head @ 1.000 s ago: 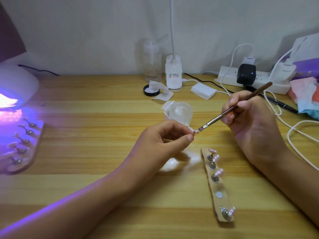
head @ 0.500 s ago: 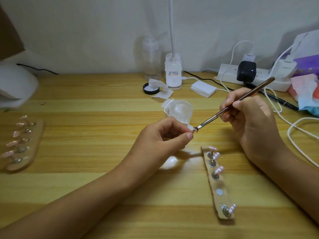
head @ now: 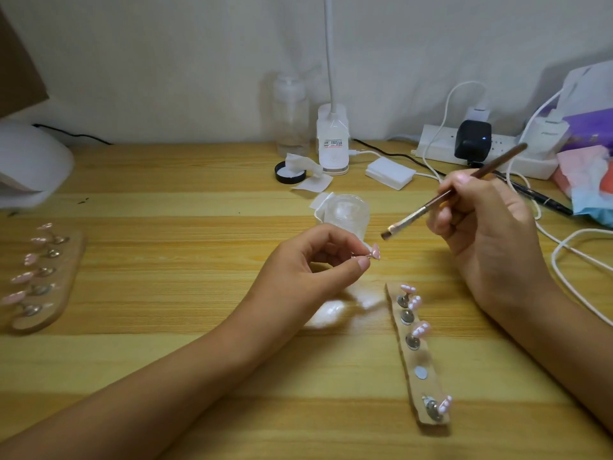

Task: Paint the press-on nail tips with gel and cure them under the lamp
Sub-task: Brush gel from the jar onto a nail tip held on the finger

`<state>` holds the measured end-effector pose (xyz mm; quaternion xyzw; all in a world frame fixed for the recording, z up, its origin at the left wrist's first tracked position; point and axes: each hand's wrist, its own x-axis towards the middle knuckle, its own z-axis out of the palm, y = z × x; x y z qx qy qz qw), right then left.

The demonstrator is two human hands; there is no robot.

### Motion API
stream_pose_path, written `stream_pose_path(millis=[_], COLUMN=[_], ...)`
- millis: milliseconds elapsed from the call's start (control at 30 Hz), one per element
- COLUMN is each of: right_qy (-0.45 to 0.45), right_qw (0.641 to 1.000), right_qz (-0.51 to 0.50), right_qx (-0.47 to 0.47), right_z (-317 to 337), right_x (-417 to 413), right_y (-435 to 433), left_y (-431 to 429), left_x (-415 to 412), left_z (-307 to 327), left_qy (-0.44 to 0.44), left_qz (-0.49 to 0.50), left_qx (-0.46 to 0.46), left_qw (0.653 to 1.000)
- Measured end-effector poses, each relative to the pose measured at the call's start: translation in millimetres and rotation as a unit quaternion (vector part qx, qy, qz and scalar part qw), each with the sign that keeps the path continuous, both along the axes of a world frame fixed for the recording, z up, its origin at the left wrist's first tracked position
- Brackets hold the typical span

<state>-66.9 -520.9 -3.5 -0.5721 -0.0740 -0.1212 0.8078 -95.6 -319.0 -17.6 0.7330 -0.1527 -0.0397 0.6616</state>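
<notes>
Wooden table (head: 172,194), curing lamp (head: 30,161), left holder strip (head: 63,280), right holder strip (head: 428,363), jar (head: 348,214), power strip (head: 537,167)

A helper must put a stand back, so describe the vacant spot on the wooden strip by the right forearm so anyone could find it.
On the wooden desk, a narrow wooden strip lies beside the right forearm. Fourth from its far end is a flat pale disc: its neighbours each carry a metal stand with a pink nail tip; it alone is bare.

The curing lamp (head: 33,161) runs off the left edge. Fingers (head: 343,239) of the left hand (head: 298,270) hide the stem of the nail tip (head: 475,252). The label on the desk lamp (head: 332,127) is too small to read.
</notes>
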Motion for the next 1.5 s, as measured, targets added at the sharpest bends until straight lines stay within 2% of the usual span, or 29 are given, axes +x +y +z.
stream_pose_path(millis=[367,500,633,733,833,967,1133,1233,1367,1500], right_qy=[0.008,0.013,0.023,0.019,0.005,0.008,0.011,0.009,0.023,0.026], right_qw=[0.998,0.998,0.998,1.000,0.999,0.998,1.000,0.999,0.999,0.999], right_qz=[0.038,0.012,-0.026,-0.004,0.030,-0.019,0.003,0.033,-0.005,-0.012], right_qx=[-0.039,-0.066,-0.044,-0.009,-0.031,-0.066,0.004,-0.014,-0.047,-0.030], right_z=[4.5,2.3,1.6,2.4,1.5,1.8,3.6,2.0,0.2,-0.5], right_x=[-7.1,-5.9,-3.3,-3.0,-4.5,-3.2,-2.6,-4.0,-2.6,-1.8], right_y=[6.1,5.8,5.1,4.9,6.8,6.8,5.9,7.7,7.9,6.0], left_y=[-0.8,-0.3,-0.8,-1.1,-0.9,-0.3,-1.4,-1.4,-0.7,0.3], left_x=[-0.3,-0.8,-0.6,-0.2,-0.2,-0.2,0.6,0.9,1.4,1.5], left_z=[0.9,0.7,0.5,0.4,1.0,2.3,3.4,3.6,2.4,1.5], left_qy=[0.011,0.019,0.020,0.023,0.031,0.042,0.058,0.057,0.059,0.062], left_qz=[-0.001,-0.006,-0.012,-0.011,-0.010,-0.013,-0.014,-0.019,-0.020,-0.023], left_qx=[0.007,0.002,0.000,-0.006,-0.012,-0.032,-0.066,-0.067,-0.076,-0.080], left_qw=[1.000,1.000,1.000,1.000,0.999,0.999,0.996,0.996,0.995,0.995])
